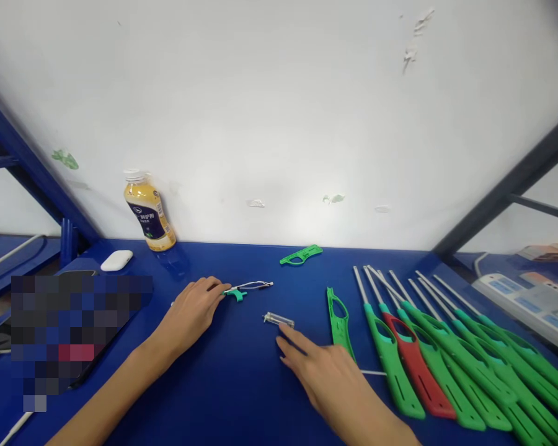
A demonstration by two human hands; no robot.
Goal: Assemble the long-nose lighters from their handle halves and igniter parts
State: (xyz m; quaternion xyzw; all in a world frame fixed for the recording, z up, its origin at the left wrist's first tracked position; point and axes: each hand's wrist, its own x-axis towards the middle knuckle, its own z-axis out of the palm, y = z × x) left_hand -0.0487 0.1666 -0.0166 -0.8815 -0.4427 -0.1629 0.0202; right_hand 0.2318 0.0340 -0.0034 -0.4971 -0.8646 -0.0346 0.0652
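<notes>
My left hand (193,313) is low over the blue table, its bent fingertips closed at the end of a small wired igniter (253,285). A teal trigger (237,295) lies right beside those fingertips; my left thumb is hidden. My right hand (323,365) reaches in from the lower right, fingers extended and apart. Its index fingertip touches the near end of a clear cylindrical fuel tank (278,319) lying on the table. Just right of this hand is a green lighter shell half (339,322), inner side up. Another green shell piece (301,254) lies near the wall.
Several long-necked green lighters (390,365) and a red one (421,371) are piled at the right. A yellow drink bottle (149,214) and a white case (116,261) stand at the back left. A dark, partly blurred device (81,328) lies at left. Blue posts (32,167) flank the table.
</notes>
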